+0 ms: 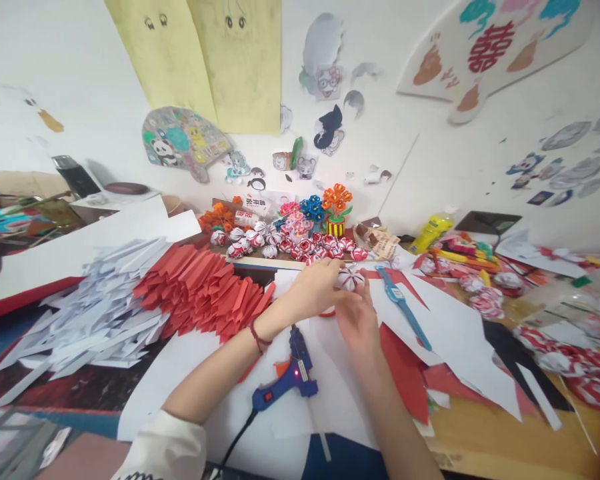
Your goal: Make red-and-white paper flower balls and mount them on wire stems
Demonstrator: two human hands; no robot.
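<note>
In the head view, a small round paper flower (350, 277), white with dark reddish stripes, is held up between my two hands. My left hand (317, 285) grips it from the left with bent fingers, and my right hand (359, 320) has its fingers closed on it from below and the right. Partly hidden under my hands is a small red-edged thing (327, 312) that I cannot make out. A blue hot glue gun (287, 381) lies on white paper below my left forearm, its red light lit and a glue stick in its back.
Piles of folded white paper strips (105, 307) and red paper strips (205, 290) lie left. Finished red-and-white paper flowers (305, 247) line the back edge. A blue watch (405, 307), paper sheets (445, 333) and a yellow bottle (433, 230) stand or lie right. The glue gun's cord (237, 440) runs toward me.
</note>
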